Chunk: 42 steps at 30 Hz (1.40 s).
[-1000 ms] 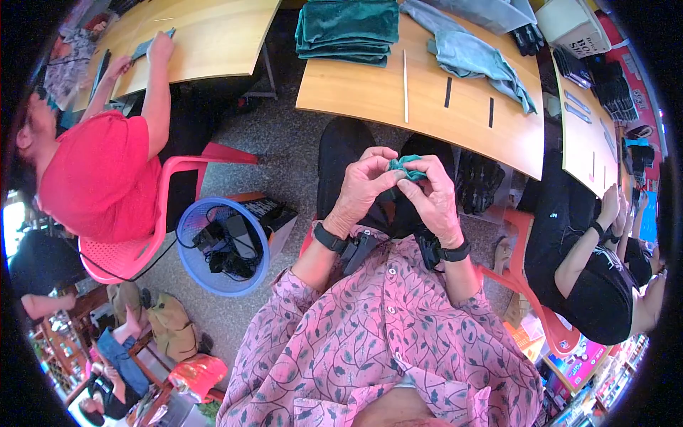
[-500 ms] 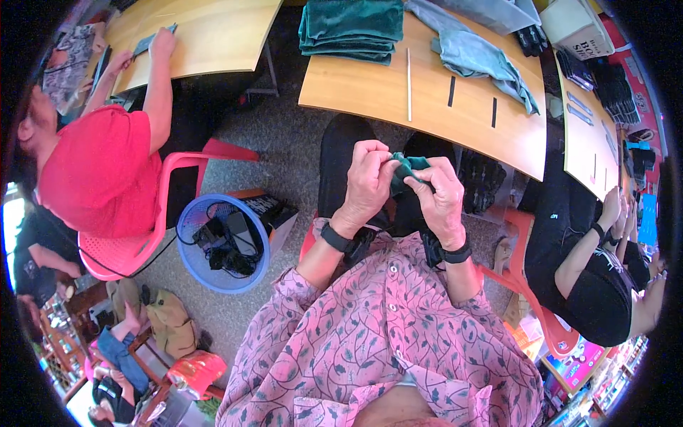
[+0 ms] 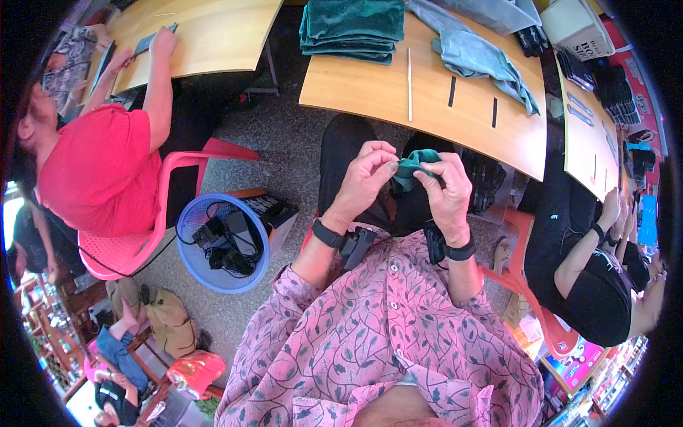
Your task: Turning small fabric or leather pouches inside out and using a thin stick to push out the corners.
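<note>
My left hand (image 3: 364,179) and my right hand (image 3: 447,188) are raised above my lap, both pinching a small piece of dark teal cloth (image 3: 413,166) between their fingertips. The cloth is bunched up and mostly hidden by my fingers. Each wrist wears a black band. In front of me stands a wooden table (image 3: 370,89) with a folded stack of teal fabric (image 3: 351,27), a thin white stick (image 3: 409,75), two short black strips (image 3: 452,91) and a crumpled grey-blue cloth (image 3: 477,57).
A blue plastic basket (image 3: 222,242) with black cables sits on the floor at my left. A person in a red top (image 3: 99,171) sits on a pink chair at another table. A person in black (image 3: 590,285) sits at my right.
Both hands stay on the teal cloth, with the fingers shifting slightly as they work it. The view has tilted a little.
</note>
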Tool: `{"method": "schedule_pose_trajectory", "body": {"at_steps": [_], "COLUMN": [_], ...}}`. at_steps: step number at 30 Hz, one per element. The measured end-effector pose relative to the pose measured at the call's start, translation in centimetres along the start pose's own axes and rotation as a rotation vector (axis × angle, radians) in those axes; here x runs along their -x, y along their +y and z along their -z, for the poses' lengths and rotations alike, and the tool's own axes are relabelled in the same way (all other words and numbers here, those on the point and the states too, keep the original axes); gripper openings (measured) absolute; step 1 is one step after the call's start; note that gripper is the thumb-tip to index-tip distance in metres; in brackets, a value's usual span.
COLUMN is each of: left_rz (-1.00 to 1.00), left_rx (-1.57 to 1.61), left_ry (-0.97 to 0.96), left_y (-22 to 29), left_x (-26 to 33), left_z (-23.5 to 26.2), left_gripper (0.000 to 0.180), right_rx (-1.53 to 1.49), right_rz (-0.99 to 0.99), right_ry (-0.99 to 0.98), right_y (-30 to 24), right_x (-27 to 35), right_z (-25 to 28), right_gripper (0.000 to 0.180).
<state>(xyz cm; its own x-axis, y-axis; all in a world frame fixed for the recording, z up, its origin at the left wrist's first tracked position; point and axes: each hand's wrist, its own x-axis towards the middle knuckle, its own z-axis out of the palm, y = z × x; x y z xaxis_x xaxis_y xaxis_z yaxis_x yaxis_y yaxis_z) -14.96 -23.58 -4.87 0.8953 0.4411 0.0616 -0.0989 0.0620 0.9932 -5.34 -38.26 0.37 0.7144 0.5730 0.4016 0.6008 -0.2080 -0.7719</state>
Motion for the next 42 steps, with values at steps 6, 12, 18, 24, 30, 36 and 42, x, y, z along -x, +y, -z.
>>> {"method": "schedule_pose_trajectory", "body": {"at_steps": [6,12,18,24,30,36,42], "left_rz": [0.34,0.127,0.091,0.105,-0.044,-0.038,0.098], "left_rx": [0.839,0.661,0.206,0.107,-0.004,-0.041,0.038], "left_ry": [-0.15,-0.202,-0.234,-0.225,-0.18,-0.186,-0.143], "left_y": [1.9,1.2,2.3,3.3,2.0,1.6,1.8], "left_x": [0.2,-0.3,-0.2,-0.6,-0.4,-0.5,-0.2], "left_z": [-0.1,0.4,0.7,1.5,1.4,1.2,0.6], "left_gripper": [0.02,0.031,0.048,0.046,0.043,0.027,0.015], "right_rx": [-0.014,0.03,-0.326,-0.513,-0.48,-0.524,-0.4], "right_rz": [-0.066,0.008,-0.239,-0.357,-0.361,-0.516,-0.277], "right_ry": [-0.097,-0.176,0.088,0.06,-0.082,-0.246,-0.148], "right_y": [1.1,0.6,0.7,2.1,1.4,0.7,0.2], "right_x": [0.2,-0.1,-0.4,0.1,-0.2,-0.1,0.2], "right_z": [0.2,0.6,1.1,2.3,2.8,3.2,1.3], "right_gripper": [0.023,0.02,0.016,0.014,0.022,0.018,0.018]}}
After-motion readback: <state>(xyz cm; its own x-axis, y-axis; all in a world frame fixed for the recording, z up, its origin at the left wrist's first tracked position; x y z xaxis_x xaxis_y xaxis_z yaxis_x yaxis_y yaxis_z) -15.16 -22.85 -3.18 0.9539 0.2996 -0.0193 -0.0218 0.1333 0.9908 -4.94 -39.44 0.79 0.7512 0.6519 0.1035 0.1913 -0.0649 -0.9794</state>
